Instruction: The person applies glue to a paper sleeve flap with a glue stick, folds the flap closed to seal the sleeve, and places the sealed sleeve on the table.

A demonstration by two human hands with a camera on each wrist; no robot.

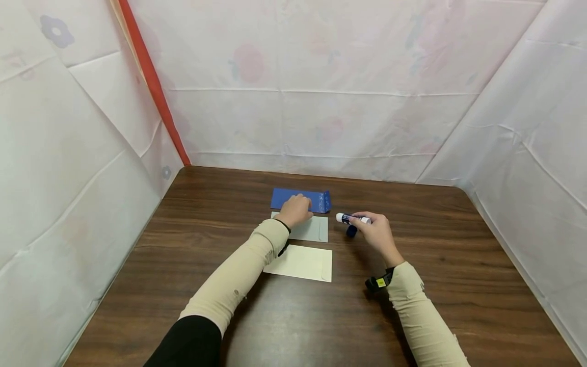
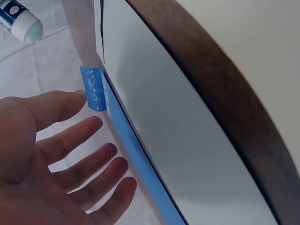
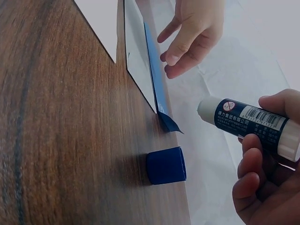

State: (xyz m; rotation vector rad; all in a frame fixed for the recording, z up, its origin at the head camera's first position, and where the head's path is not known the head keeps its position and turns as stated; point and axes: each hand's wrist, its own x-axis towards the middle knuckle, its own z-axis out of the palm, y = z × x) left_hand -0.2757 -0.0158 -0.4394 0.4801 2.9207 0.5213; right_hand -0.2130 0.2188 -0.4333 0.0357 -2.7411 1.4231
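My right hand point(image 1: 377, 233) grips an uncapped glue stick point(image 3: 251, 123), its pale tip pointing left. The dark blue glue cap point(image 3: 165, 166) lies on the table below it. My left hand point(image 1: 295, 210) hovers over the blue envelope point(image 1: 289, 195) and the pale grey envelope point(image 1: 317, 230), holding nothing. In the left wrist view its fingers are spread and loosely bent, with the thumb close to the blue flap point(image 2: 95, 90). White glue smears cover that flap, which stands raised at the envelope's right end. Part of the grey envelope is hidden beneath my left hand.
A cream envelope point(image 1: 300, 263) lies nearest me, below the other two in a column. The brown wooden table point(image 1: 192, 255) ends at white patterned sheeting point(image 1: 321, 122) at the back and both sides. A red strip point(image 1: 153, 84) runs down the back left corner.
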